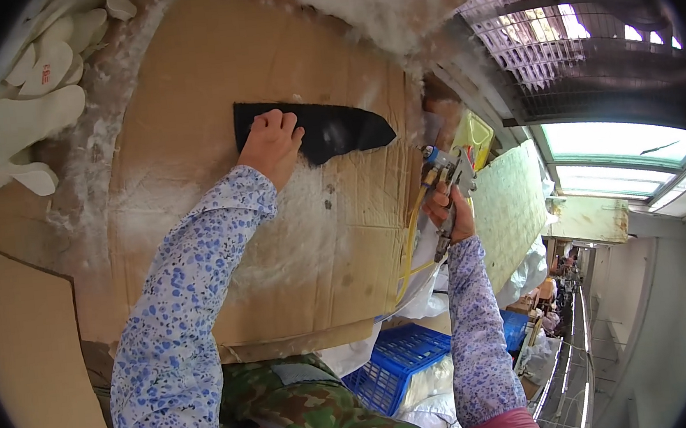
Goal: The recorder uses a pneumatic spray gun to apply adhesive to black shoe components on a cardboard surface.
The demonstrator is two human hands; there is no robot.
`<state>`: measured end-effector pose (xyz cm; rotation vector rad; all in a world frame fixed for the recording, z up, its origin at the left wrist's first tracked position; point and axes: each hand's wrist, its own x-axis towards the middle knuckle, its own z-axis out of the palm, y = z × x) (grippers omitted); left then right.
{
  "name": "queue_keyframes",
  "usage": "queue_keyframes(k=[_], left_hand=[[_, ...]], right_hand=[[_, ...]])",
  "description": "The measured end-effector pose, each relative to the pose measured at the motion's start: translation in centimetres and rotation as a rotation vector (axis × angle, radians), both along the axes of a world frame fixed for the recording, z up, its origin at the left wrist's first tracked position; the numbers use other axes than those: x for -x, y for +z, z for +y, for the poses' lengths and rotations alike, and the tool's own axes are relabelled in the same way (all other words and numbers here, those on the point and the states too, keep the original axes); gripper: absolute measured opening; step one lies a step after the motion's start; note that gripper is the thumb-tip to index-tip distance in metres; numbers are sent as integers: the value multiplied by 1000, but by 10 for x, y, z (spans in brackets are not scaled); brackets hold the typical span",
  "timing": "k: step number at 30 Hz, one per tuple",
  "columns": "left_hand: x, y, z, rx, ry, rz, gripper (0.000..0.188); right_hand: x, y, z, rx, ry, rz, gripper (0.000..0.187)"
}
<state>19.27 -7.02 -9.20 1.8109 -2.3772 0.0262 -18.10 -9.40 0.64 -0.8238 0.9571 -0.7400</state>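
A flat black piece of material (335,130), straight at its left end and curved at its right, lies on a cardboard-covered table (204,54). My left hand (273,144) presses on its left part with the fingers bent down; whether they pinch the edge is hidden under the hand. Off the table's right side, my right hand (455,213) grips a metal spray gun (450,172) with a blue part near its nozzle. The nozzle faces up and left, toward the black piece but apart from it. A yellow hose (409,253) runs down from the gun.
White insole-shaped pieces (44,111) are heaped at the far left. Whitish fibrous residue (372,1) coats the table's far edge. A blue plastic crate (395,366) stands below the near edge, and a speckled board (508,214) rises at the right. Metal mesh (542,54) hangs at upper right.
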Motion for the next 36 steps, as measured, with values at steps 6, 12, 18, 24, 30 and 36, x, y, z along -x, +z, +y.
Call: queue_keyframes(k=[6, 12, 18, 24, 30, 36], left_hand=[[-1, 12, 1, -5, -15, 1, 46], [0, 14, 0, -24, -24, 22, 46], [-1, 20, 4, -37, -6, -14, 47], [4, 22, 1, -47, -9, -18, 47], [3, 20, 1, -52, -1, 1, 47], [4, 21, 1, -72, 3, -29, 48]], right_hand=[[-2, -4, -13, -34, -41, 245, 27], [-28, -2, -17, 84, -139, 714, 24], [-83, -12, -20, 288, -100, 898, 25], [-88, -33, -35, 401, 11, 1196, 32], [-82, -30, -33, 345, -25, 1065, 21], [-82, -19, -30, 319, -30, 982, 21]])
